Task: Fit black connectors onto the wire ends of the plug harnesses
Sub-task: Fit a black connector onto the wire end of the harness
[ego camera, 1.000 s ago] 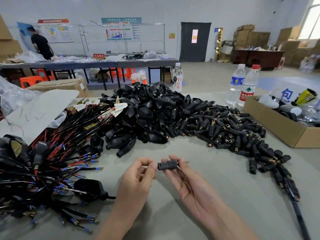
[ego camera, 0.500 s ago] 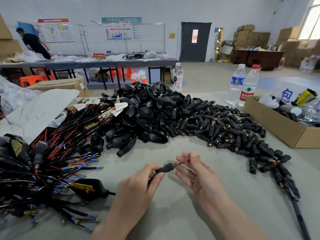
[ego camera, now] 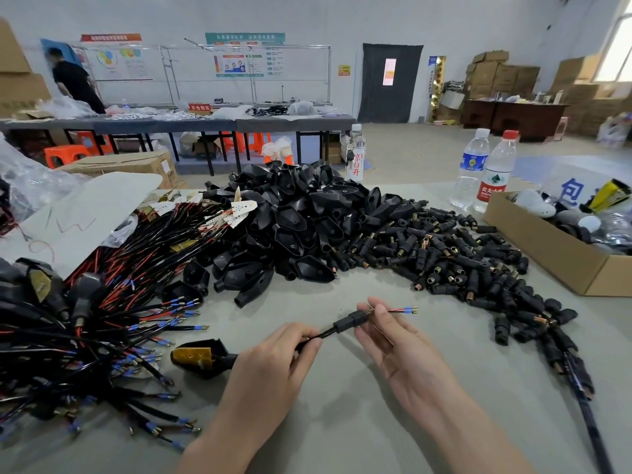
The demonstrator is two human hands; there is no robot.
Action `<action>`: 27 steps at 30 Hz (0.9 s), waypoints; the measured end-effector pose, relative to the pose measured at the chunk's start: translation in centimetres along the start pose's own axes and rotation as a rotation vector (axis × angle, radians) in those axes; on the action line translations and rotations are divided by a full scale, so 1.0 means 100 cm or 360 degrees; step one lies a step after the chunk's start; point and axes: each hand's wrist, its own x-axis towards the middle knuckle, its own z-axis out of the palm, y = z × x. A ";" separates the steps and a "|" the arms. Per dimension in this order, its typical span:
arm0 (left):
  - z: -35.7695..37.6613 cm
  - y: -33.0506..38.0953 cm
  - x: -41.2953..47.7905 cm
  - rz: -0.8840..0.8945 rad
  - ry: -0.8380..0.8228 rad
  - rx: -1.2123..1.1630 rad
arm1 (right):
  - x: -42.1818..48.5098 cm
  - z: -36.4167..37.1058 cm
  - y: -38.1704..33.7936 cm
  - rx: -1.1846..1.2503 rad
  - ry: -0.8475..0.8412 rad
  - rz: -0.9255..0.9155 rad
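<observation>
A grey table (ego camera: 342,422) fills the view. On its left lies a tangled bundle of harnesses (ego camera: 102,319): black cables with red and black wires ending in blue sleeves. A heap of black shells (ego camera: 301,227) sits at the middle back, and a spread of loose connectors (ego camera: 461,261), black with brassy ends, runs off to the right. A cardboard box (ego camera: 554,254) stands at the right edge, with two bottles (ego camera: 470,169) behind it.

The left hand (ego camera: 270,367) pinches a black cable (ego camera: 325,333) between thumb and forefinger. The right hand (ego camera: 407,350), palm up, pinches the front end of a connector (ego camera: 349,321) with thumb and fingertip, its other fingers loose. This cable's plug (ego camera: 201,357), with a yellow face, lies on the table left of the hands.

The connector is held above the table between the hands: a short black sleeve threaded on the cable. Thin wire ends (ego camera: 407,310), red and black with blue sleeves and brassy tips, stick out beyond it.
</observation>
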 end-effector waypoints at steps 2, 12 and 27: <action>0.000 0.000 0.000 0.0024 -0.0020 -0.0028 | 0.000 -0.001 0.000 0.0029 -0.0022 0.0054; 0.001 -0.004 0.002 0.0180 0.0056 0.0227 | -0.002 0.002 0.007 -0.0133 0.0043 0.0026; 0.000 -0.012 0.004 0.0199 0.0089 0.0220 | -0.006 0.004 0.010 -0.0266 -0.0018 -0.0058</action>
